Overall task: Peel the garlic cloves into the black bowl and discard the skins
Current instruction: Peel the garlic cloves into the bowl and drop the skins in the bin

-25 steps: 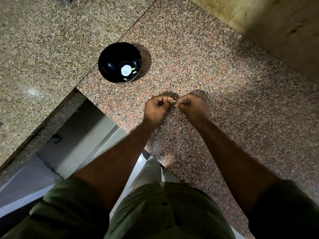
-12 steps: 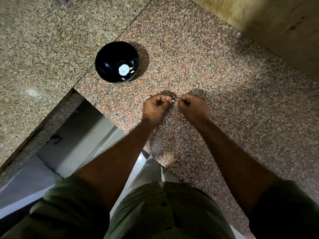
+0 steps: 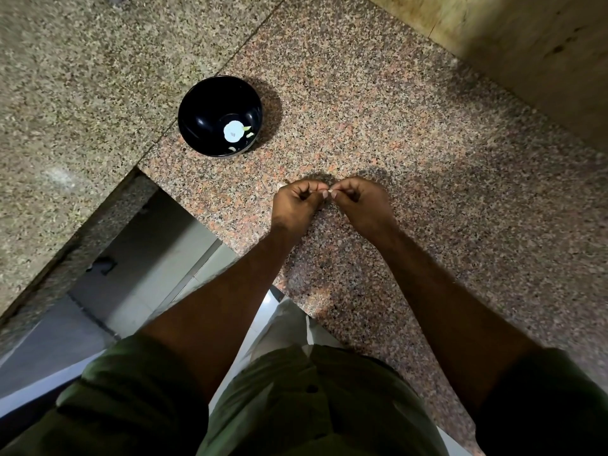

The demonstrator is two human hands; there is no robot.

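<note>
Well, over to the left the black bowl (image 3: 219, 116) sits on the granite counter (image 3: 411, 133), near the seam where the greyer slab meets the pinkish one. Inside it lie a pale round piece and a few small light bits beside it. Nearer the counter's edge, the left hand (image 3: 296, 204) has its fingers curled in, thumb and forefinger nipped together on something tiny and pale, the garlic clove (image 3: 329, 193), too small to make out well. The right hand (image 3: 360, 202) meets it fingertip to fingertip, curled the same way and pinching the same small thing. Both hands hover just above the stone, well apart from the bowl.
</note>
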